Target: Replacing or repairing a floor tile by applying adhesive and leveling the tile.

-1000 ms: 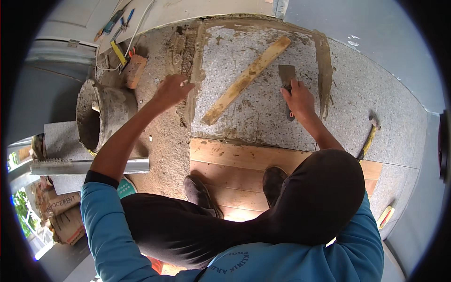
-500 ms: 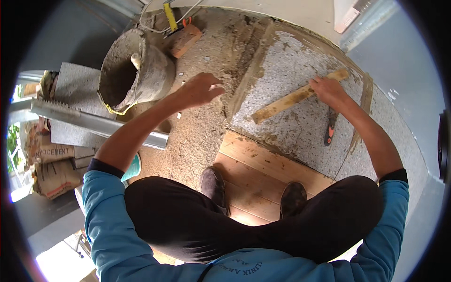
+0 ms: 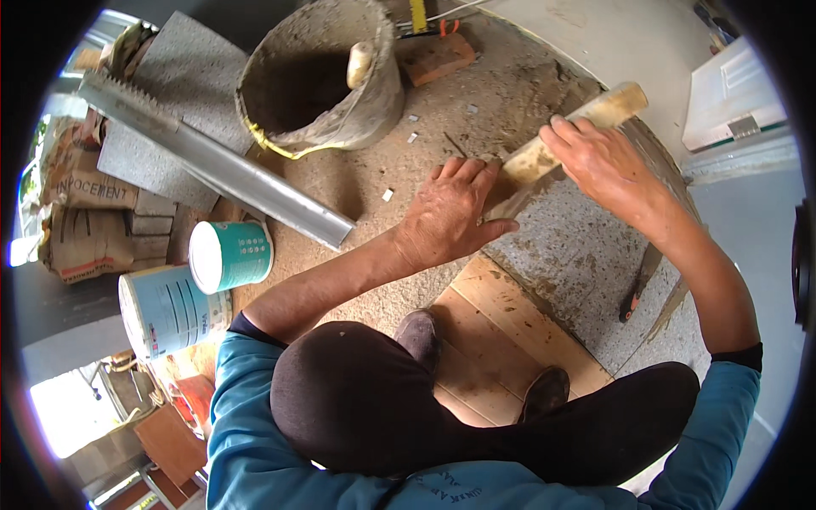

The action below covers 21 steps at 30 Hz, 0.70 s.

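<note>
A mortar-stained wooden batten (image 3: 608,109) slants above the speckled grey slab (image 3: 557,242). My right hand (image 3: 603,161) grips it near its far right end, fingers wrapped over the top. At the other end, my left hand (image 3: 446,212) is closed over the wood, its thumb pointing right; the batten's tip is hidden under this hand. Wet mortar smears the slab's surface and edges. On the slab below my right forearm lies a flat-bladed hand tool (image 3: 630,304) with a black and orange handle.
A mortar-crusted bucket (image 3: 361,106) with a pale handle inside stands far left. Near it lie a brick (image 3: 438,59) and a long metal channel (image 3: 255,180). Green and blue tubs (image 3: 246,255) and cement bags (image 3: 89,234) are at left. Wooden boards (image 3: 484,310) lie underfoot.
My left hand has come from the air down to the batten's left end. The batten has risen and shifted, still in my right hand. The whole view has swung left.
</note>
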### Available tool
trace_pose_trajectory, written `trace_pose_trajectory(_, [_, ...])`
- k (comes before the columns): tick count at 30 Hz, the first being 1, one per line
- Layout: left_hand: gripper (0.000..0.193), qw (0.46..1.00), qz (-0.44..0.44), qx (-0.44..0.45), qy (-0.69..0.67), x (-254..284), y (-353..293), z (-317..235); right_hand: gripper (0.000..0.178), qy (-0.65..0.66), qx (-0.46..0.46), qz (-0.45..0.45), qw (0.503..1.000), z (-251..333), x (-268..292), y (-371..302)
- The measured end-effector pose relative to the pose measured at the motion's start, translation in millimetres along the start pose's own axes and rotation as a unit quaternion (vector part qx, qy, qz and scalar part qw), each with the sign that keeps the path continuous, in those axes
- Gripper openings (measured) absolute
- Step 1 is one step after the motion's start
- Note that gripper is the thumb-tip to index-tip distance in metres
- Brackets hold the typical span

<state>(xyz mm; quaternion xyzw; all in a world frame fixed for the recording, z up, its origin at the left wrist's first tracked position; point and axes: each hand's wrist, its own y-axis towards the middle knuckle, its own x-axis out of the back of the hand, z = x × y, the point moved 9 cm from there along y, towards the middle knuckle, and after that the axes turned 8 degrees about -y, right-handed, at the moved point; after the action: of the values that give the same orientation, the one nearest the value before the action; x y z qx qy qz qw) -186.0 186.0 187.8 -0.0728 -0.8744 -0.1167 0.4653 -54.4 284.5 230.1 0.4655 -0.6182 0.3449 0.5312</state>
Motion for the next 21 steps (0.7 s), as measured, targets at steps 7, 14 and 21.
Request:
trace_pose_trajectory(7, [0.037, 0.99, -0.116, 0.083, -0.022, 18.8, -70.0, 79.5, 0.025, 0.022, 0.064, 0.013, 0.998, 89.5, -38.1, 100.6])
trace_pose_trajectory(14, [0.032, 0.962, -0.216, 0.164, 0.033, -4.5, -108.2, 168.3, 0.038, 0.065, 0.088, -0.05, 0.993, 111.3, -56.1, 99.5])
trace_pose_trajectory(21, [0.036, 0.956, -0.209, 0.195, 0.066, -31.5, -105.2, 216.6, 0.033, 0.221, 0.013, 0.15, 0.964, 62.5, -135.8, 12.1])
